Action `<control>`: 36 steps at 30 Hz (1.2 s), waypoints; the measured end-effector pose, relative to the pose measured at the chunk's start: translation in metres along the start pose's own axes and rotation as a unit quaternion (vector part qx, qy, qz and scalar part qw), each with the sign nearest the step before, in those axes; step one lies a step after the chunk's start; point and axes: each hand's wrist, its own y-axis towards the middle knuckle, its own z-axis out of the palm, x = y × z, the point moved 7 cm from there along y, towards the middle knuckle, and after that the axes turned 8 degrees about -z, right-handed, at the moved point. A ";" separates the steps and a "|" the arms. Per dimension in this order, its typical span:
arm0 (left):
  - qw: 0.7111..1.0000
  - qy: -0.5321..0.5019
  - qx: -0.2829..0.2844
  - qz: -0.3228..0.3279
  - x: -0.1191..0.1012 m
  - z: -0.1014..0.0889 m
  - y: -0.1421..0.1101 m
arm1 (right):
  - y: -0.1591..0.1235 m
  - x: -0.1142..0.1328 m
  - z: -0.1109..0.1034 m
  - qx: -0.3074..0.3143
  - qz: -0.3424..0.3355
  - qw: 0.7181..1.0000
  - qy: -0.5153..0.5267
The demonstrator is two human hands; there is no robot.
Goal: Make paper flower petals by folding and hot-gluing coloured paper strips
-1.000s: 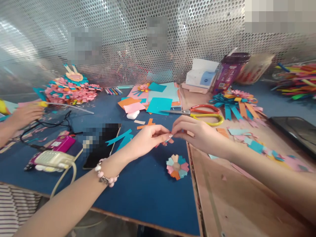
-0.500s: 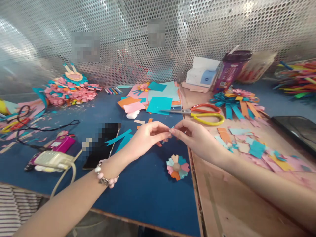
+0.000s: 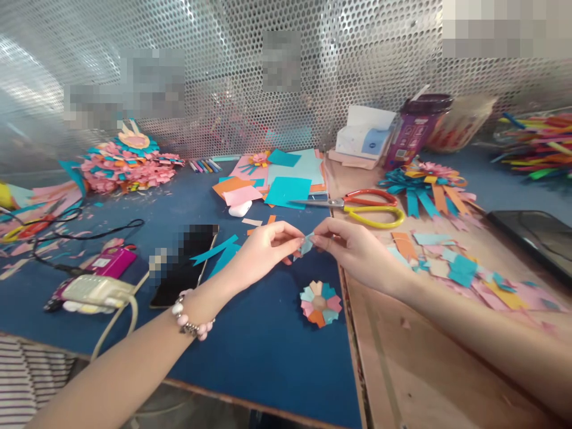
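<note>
Between my two hands is a small piece of light blue paper [image 3: 306, 245], partly hidden by the fingers. My left hand [image 3: 274, 243], with a beaded bracelet [image 3: 190, 322] at the wrist, pinches its left side. The thumb and fingertips of my right hand [image 3: 342, 239] close on its right edge. Just below the hands, a round paper flower [image 3: 320, 304] with pink, orange, teal and pale petals lies on the blue tabletop [image 3: 277, 357]. Scissors [image 3: 357, 205] with one red and one yellow handle rest beyond my right hand.
Teal paper strips [image 3: 223, 253] and a phone [image 3: 192, 262] lie left of my left hand. Stacked coloured paper [image 3: 288, 190] sits at the back. Paper scraps [image 3: 462, 271] spread along the right. A purple cup [image 3: 415, 131] stands before the perforated metal panel [image 3: 339, 65].
The fingertips have moved slightly apart, so more of the light blue paper shows between them. The flower and scissors lie where they were; the view has shifted a little.
</note>
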 end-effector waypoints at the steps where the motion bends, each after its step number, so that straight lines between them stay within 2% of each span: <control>1: 1.000 0.000 0.001 0.000 0.000 0.000 0.000 | 0.000 0.000 0.000 -0.001 -0.002 1.000 -0.001; 8: 0.999 0.025 0.017 -0.011 -0.004 0.004 -0.001 | 0.000 0.001 0.001 0.004 -0.026 1.000 -0.005; 12: 0.999 0.039 0.026 -0.003 -0.004 0.004 -0.001 | 0.001 -0.001 0.003 0.028 -0.008 1.000 -0.008; 18: 0.995 0.088 -0.041 -0.010 0.002 -0.012 0.003 | 0.004 -0.015 -0.008 -0.004 0.054 0.998 -0.011; 24: 0.978 0.194 -0.069 0.018 0.004 -0.015 0.006 | 0.003 -0.027 -0.003 0.054 0.101 0.991 -0.067; 30: 0.969 0.238 -0.051 0.029 0.008 -0.009 0.006 | 0.004 -0.018 0.000 0.046 0.038 0.982 -0.178; 36: 0.948 0.297 -0.075 0.088 0.000 -0.005 0.002 | 0.002 -0.017 0.002 0.026 -0.006 0.979 -0.201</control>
